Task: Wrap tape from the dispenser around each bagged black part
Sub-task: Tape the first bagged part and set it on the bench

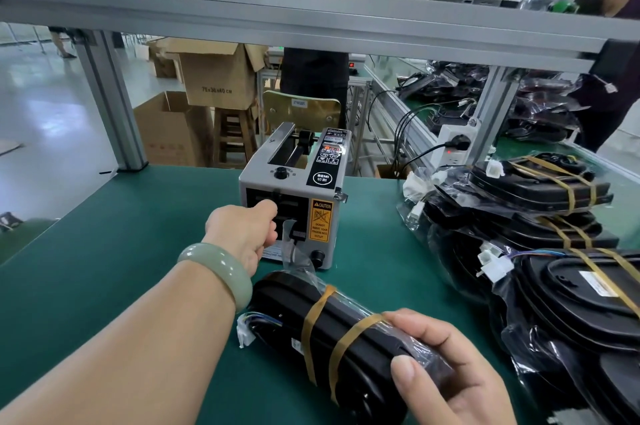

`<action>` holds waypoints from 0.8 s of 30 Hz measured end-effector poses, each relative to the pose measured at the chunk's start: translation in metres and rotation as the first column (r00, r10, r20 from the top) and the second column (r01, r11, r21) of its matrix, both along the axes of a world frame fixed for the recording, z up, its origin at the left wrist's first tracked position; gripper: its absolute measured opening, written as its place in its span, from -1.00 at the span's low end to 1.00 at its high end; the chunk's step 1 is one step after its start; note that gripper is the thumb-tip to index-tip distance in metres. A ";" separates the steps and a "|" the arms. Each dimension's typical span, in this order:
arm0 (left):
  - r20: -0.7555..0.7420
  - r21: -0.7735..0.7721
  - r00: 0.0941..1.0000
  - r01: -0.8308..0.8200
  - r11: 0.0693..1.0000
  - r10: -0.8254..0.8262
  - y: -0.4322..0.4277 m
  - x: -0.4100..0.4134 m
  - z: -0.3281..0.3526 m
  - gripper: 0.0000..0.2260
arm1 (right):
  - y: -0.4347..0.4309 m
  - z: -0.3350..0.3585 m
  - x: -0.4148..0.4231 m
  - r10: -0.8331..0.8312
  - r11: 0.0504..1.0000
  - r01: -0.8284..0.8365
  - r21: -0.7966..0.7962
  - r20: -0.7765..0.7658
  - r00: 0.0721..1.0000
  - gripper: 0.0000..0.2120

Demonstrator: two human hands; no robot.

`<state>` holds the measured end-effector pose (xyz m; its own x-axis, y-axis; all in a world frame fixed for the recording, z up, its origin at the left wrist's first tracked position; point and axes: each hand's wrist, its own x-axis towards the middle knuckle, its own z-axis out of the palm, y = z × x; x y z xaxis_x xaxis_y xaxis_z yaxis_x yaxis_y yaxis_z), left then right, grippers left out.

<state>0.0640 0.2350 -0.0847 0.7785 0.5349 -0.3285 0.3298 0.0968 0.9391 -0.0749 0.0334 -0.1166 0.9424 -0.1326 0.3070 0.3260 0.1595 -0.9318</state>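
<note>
Seen from the head camera, the bagged black part (332,331) lies on the green table (138,216). Its long axis runs from the right grip (446,365) away toward the tape dispenser (294,196). The right grip is clamped round the part's near end. The left grip (247,230), nearer the dispenser, is curled at the outlet; whether it pinches tape I cannot tell. Two tan tape bands (313,327) already circle the part.
</note>
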 end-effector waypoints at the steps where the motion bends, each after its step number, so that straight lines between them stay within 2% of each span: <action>1: 0.007 0.002 1.000 -0.007 1.000 0.007 0.001 -0.001 0.000 -0.83 | 0.000 0.000 0.000 0.006 1.000 -0.006 -0.002 -0.011 1.000 -0.72; 11: -0.043 -0.078 0.997 0.067 0.995 -0.071 -0.001 0.003 0.005 -0.84 | 0.000 0.002 -0.003 0.013 1.000 -0.013 0.009 -0.027 1.000 -0.73; 18: -0.011 0.042 1.000 -0.015 0.999 0.015 -0.002 0.006 0.002 -0.85 | -0.001 0.000 -0.002 0.020 1.000 -0.020 -0.007 -0.031 0.999 -0.73; 21: 0.027 0.085 0.998 0.046 0.995 -0.048 -0.004 0.006 0.003 -0.89 | 0.000 0.000 -0.003 0.033 0.999 -0.033 0.007 -0.036 0.999 -0.73; 24: -0.001 0.079 0.999 0.040 0.996 -0.040 -0.003 -0.003 0.007 -0.83 | -0.001 0.001 -0.003 0.055 0.998 -0.054 0.014 -0.040 0.998 -0.71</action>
<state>0.0608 0.2325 -0.0781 0.7998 0.5277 -0.2861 0.3317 0.0087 0.9434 -0.0779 0.0324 -0.1154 0.9599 -0.0847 0.2672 0.2787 0.1882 -0.9417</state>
